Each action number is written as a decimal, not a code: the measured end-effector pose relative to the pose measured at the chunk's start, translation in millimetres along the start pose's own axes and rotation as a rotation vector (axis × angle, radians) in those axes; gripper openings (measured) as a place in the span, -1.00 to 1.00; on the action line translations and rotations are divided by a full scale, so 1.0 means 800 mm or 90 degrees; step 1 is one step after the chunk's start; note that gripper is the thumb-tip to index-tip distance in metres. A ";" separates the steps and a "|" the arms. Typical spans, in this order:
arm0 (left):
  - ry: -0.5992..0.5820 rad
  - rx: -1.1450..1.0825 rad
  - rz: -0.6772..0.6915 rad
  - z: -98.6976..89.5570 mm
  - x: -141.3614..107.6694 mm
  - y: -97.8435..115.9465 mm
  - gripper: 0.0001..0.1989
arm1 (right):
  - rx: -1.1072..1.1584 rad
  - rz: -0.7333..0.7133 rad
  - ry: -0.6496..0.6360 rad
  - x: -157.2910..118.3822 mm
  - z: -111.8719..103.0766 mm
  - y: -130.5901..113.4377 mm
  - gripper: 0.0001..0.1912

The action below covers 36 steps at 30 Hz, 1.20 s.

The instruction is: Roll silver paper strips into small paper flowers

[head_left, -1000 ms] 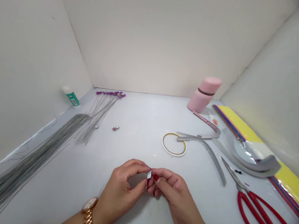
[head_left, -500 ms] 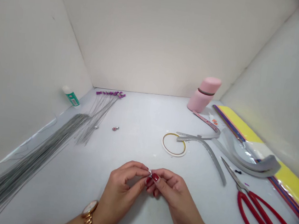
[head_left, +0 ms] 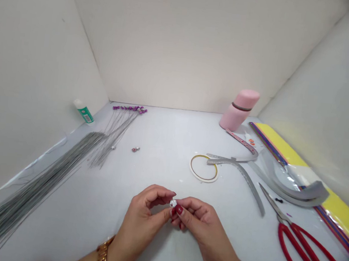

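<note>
A small silvery-white piece (head_left: 173, 203), perhaps a folded or rolled bit of strip, sits at the fingertips low in the middle; its exact kind is too small to tell. My right hand (head_left: 198, 218) pinches it between thumb and index finger, the other fingers curled beneath. My left hand (head_left: 147, 210) is close on the other side, its index finger lifted just above the piece and its thumb tip at the lower edge. A gap shows between that thumb and finger. Past the hands, a thin roll of double-sided tape (head_left: 203, 179) lies flat.
Red-handled scissors (head_left: 285, 219), curved grey strips (head_left: 247, 179) and packaged coloured sheets (head_left: 337, 210) lie right. A pink bottle (head_left: 239, 110) stands behind. Left are a wire bundle (head_left: 48, 175), purple-tipped stems (head_left: 129, 109), a glue stick (head_left: 84, 112) and a small pinkish-silver piece (head_left: 135, 149).
My left index finger has lifted off the small piece, and its wrist has turned so the watch face no longer shows. More of the piece is visible in my right fingertips.
</note>
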<state>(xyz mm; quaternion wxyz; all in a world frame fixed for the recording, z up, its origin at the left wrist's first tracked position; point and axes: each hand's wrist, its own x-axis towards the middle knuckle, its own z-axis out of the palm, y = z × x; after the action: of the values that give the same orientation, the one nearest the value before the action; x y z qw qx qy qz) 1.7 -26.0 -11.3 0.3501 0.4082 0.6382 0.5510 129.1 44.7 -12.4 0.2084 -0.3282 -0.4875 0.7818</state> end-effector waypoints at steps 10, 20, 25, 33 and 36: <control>-0.043 0.051 0.088 -0.003 -0.001 0.000 -0.83 | -0.007 -0.005 0.001 0.003 -0.001 0.001 -0.80; -0.090 -0.048 0.014 -0.004 0.003 0.008 -0.86 | 0.016 0.012 0.017 0.002 -0.002 -0.001 -0.77; -0.104 -0.129 -0.069 -0.002 0.006 0.013 -0.89 | 0.027 0.030 0.024 0.001 -0.001 0.000 -0.76; -0.094 -0.227 -0.172 0.001 0.005 0.014 -0.91 | 0.002 0.025 0.015 0.003 -0.001 -0.002 -0.69; -0.072 -0.220 -0.196 0.000 0.005 0.010 -0.89 | -0.006 0.030 0.010 0.003 0.000 -0.004 -0.73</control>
<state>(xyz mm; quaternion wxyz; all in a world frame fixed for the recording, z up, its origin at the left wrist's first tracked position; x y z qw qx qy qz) 1.0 -21.6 -3.4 0.5300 0.2702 0.5686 0.5681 127.4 47.9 -10.6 0.1922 -0.3466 -0.4820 0.7814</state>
